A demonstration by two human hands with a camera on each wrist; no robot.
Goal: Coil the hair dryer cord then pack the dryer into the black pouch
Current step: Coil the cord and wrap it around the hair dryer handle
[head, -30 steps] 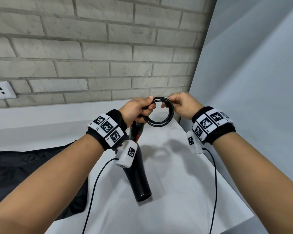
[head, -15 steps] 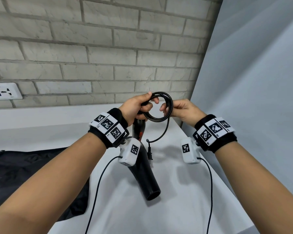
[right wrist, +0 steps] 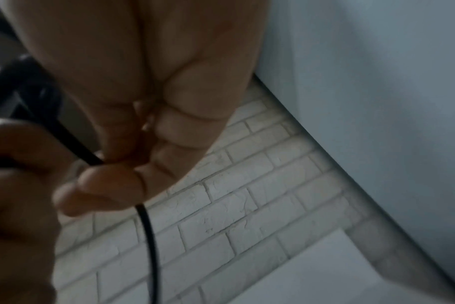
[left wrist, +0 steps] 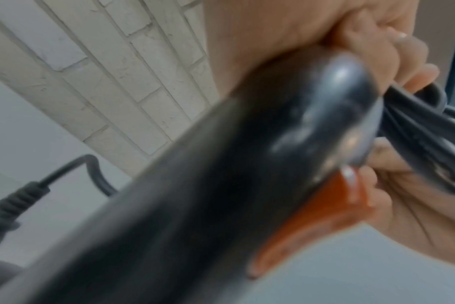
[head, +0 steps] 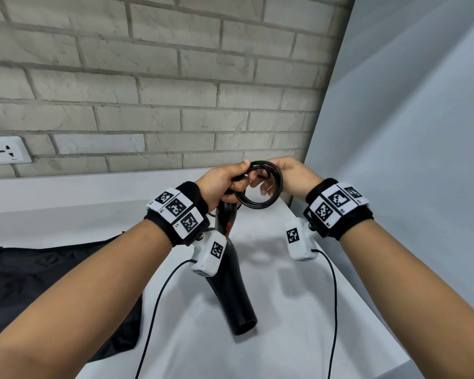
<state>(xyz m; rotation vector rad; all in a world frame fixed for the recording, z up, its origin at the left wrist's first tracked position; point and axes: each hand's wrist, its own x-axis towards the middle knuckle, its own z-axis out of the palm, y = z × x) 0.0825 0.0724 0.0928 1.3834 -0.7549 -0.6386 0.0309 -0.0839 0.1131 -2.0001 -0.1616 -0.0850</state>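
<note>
Head view: left hand wrapped around the hair dryer handle and one side of the coiled cord, dryer hanging nozzle-down above the white table. Right hand pinches the coil's opposite side (right wrist view confirms fingers closed on cord). Black pouch lies flat on the table, left.

Nothing here reads as proper text. The wristbands and the white camera boxes bear only black-and-white square code markers; tiny characters sit at the marker edges, perhaps letters or digits, too small to make out. The hair dryer shows no legible brand
</note>
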